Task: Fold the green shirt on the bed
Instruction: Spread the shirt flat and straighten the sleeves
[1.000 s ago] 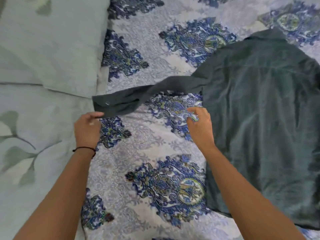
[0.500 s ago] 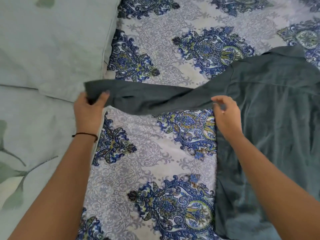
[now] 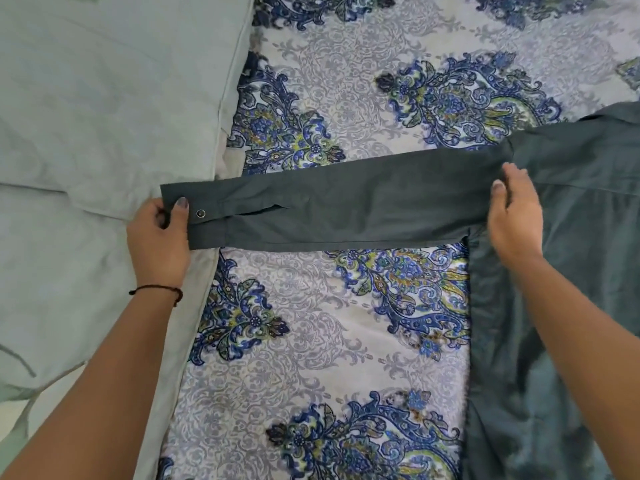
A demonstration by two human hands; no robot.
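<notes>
The bed [image 3: 346, 306], covered in a blue patterned sheet, spans the space between and beyond your hands; pale green pillows [image 3: 104, 98] lie beyond and outside your left hand. The green shirt [image 3: 571, 271] lies flat under and outside your right hand, body spread, with part of it cut off by the frame edge. Its sleeve [image 3: 346, 206] runs flat and straight from your right hand across to your left.

Your left hand [image 3: 159, 237] pinches the cuff [image 3: 194, 216] between thumb and fingers, the thumb just beside the snap button [image 3: 200, 213]. Your right hand [image 3: 516, 216] rests fingers-extended, palm down, at the point where sleeve meets body; whether it is pinching cloth cannot be told.

Current step, as judged: sleeve straightening, ahead of the first fold. The body is not yet folded.

Next move: carry the cuff over toward your right hand and lay the sleeve on the body. Hold the shoulder down to act as the hinge, and keep the sleeve taut to avoid creases.
</notes>
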